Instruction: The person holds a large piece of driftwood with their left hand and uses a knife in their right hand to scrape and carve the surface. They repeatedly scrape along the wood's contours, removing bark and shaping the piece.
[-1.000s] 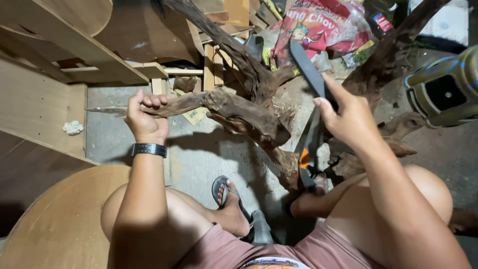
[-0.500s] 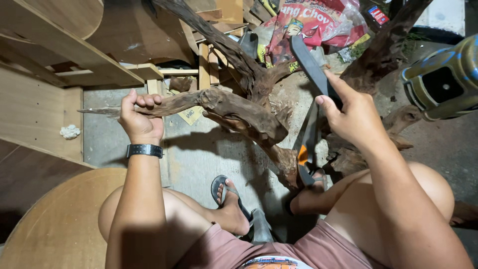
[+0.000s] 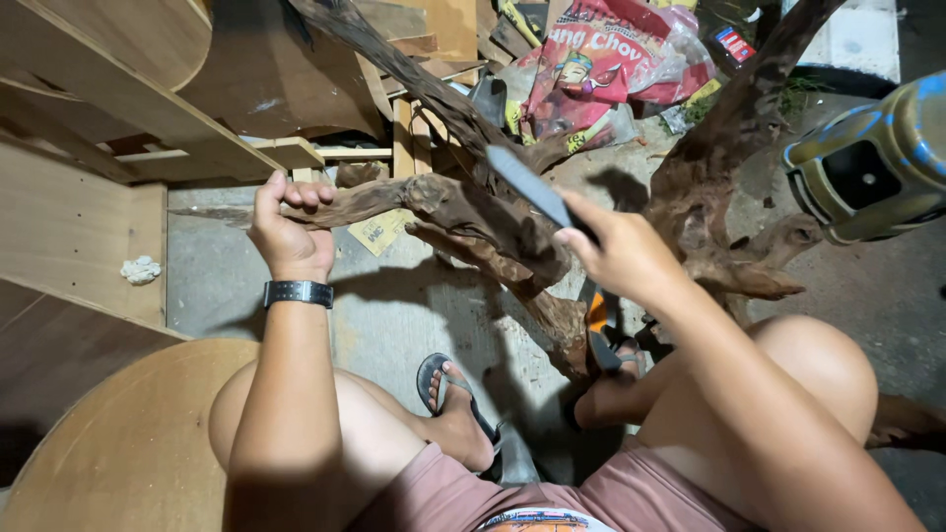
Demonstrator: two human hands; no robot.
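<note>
left hand (image 3: 286,229): clenched around a thin side limb of the branch (image 3: 463,212), black watch (image 3: 298,293) on wrist
right hand (image 3: 621,258): grasping a flat dark blade (image 3: 527,185), handle hidden in the fist, blade laid over the branch's middle fork
branch: gnarled brown driftwood, propped over the concrete floor (image 3: 394,315) between the knees, upper limbs spreading away from the person
sandal (image 3: 448,389): on left foot, just below the branch base
bag (image 3: 601,64): red printed, behind the branch
stool (image 3: 872,167): green-blue, tipped, right of the branch
planks (image 3: 108,118): stacked left of the branch
</note>
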